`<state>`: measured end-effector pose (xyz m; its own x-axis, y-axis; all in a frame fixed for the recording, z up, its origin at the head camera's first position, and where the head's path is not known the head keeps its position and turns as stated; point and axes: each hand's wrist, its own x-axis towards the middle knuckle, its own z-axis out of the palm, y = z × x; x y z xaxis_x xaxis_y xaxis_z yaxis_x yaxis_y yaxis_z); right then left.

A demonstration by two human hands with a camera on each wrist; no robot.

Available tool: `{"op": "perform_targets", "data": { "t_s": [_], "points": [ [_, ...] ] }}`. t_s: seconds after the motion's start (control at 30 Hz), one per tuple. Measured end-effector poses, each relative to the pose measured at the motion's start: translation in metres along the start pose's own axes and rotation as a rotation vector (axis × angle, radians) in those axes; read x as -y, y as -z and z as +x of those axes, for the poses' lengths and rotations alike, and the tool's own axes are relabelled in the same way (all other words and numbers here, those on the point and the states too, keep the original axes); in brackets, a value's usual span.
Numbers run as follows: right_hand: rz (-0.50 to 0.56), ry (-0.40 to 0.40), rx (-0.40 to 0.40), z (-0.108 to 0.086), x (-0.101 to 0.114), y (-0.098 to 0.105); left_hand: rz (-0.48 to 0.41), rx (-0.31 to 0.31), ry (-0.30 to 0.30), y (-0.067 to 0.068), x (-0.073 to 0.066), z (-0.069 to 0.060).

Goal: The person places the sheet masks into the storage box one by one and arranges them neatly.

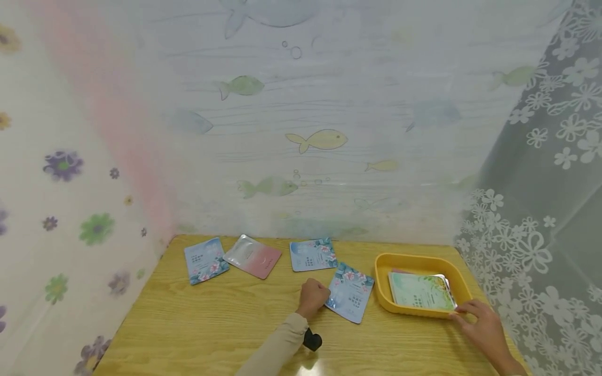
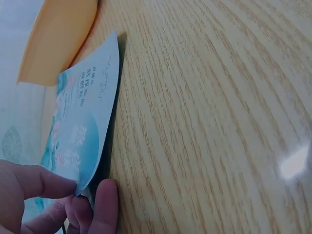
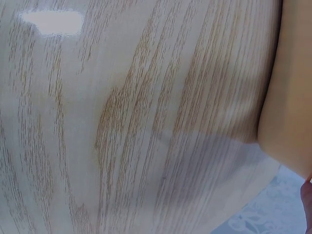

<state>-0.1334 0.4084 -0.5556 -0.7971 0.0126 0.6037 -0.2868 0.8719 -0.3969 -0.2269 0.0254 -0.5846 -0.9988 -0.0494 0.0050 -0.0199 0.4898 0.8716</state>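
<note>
The left hand point(image 1: 313, 298) pinches the lower left corner of a blue floral packet point(image 1: 350, 293) beside the yellow tray. In the left wrist view, thumb and fingers point(image 2: 53, 195) hold the corner of this packet point(image 2: 87, 107), which is tilted with one edge off the table. The right hand point(image 1: 484, 329) grips the near right rim of the yellow tray point(image 1: 414, 312). Inside the tray lies a green packet point(image 1: 418, 291) on top of others. Only a fingertip of the right hand point(image 3: 306, 204) shows in the right wrist view, at the tray's edge point(image 3: 287, 112).
Another blue packet point(image 1: 312, 254) lies at the back middle of the table point(image 1: 211, 324). Farther left are a silver and pink packet point(image 1: 254, 256) and a blue packet point(image 1: 206, 260). A printed curtain point(image 1: 329, 104) hangs behind the table, with more at both sides.
</note>
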Motion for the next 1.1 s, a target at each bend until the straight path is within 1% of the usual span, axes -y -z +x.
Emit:
{"op": "perform_targets", "data": {
  "t_s": [0.17, 0.23, 0.4, 0.47, 0.57, 0.73, 0.8, 0.93, 1.1],
  "points": [
    [-0.003, 0.015, -0.010, 0.001, -0.001, -0.001, -0.055, 0.032, 0.041, 0.003, -0.002, -0.001],
    [-0.004, 0.018, -0.014, 0.001, -0.001, -0.001, -0.116, 0.058, 0.101, 0.005, -0.003, -0.001],
    [-0.025, 0.012, -0.007, 0.001, -0.001, 0.000, -0.290, 0.127, 0.241, 0.007, -0.001, -0.002],
    [-0.037, 0.007, 0.000, 0.002, 0.000, 0.001, -0.330, 0.147, 0.257, 0.007, 0.000, -0.002],
    [-0.047, -0.001, 0.010, 0.003, 0.000, 0.002, -0.388, 0.163, 0.273, 0.011, -0.001, -0.005],
    [-0.051, -0.020, 0.033, 0.003, 0.000, 0.001, -0.463, 0.152, 0.291, 0.017, -0.003, -0.009],
    [-0.051, -0.020, 0.037, 0.003, 0.001, 0.001, -0.472, 0.136, 0.295, 0.018, -0.003, -0.009],
    [-0.047, -0.011, 0.025, 0.002, 0.001, 0.001, -0.463, 0.103, 0.298, 0.020, -0.001, -0.008],
    [-0.038, 0.003, -0.002, 0.000, -0.001, -0.001, -0.484, 0.086, 0.291, 0.022, 0.001, -0.006]
  ]
}}
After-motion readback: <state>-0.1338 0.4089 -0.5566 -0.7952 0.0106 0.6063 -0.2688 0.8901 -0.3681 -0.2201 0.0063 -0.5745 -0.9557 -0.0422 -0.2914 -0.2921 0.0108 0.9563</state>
